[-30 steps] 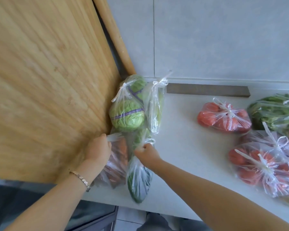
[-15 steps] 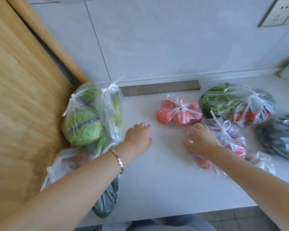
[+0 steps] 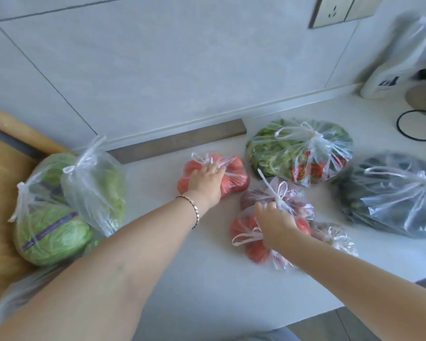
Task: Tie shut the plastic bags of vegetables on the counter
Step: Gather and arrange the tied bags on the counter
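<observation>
Several knotted clear bags lie on the white counter (image 3: pixel 158 193). My left hand (image 3: pixel 204 180) rests on the far bag of tomatoes (image 3: pixel 236 173), its fingers curled over the bag at the knot. My right hand (image 3: pixel 273 223) grips the near bag of tomatoes (image 3: pixel 255 252) from above, with a white handle loop sticking out under the palm. Close behind that hand lies a bag of purplish vegetables (image 3: pixel 288 195), its tied ends standing up.
A cabbage bag (image 3: pixel 47 232) and a lettuce bag (image 3: pixel 96 190) lean on the wooden board (image 3: pixel 0 193) at left. At right lie a green-bean bag (image 3: pixel 280 148), a dark bag (image 3: pixel 391 193) and a small bag (image 3: pixel 335 238). A white appliance (image 3: pixel 399 70) and black cable (image 3: pixel 416 126) occupy the far right corner.
My view swung right from the cabbage corner. Both hands left the bags by the wooden board, crossed the counter, and now sit on the two tomato bags.
</observation>
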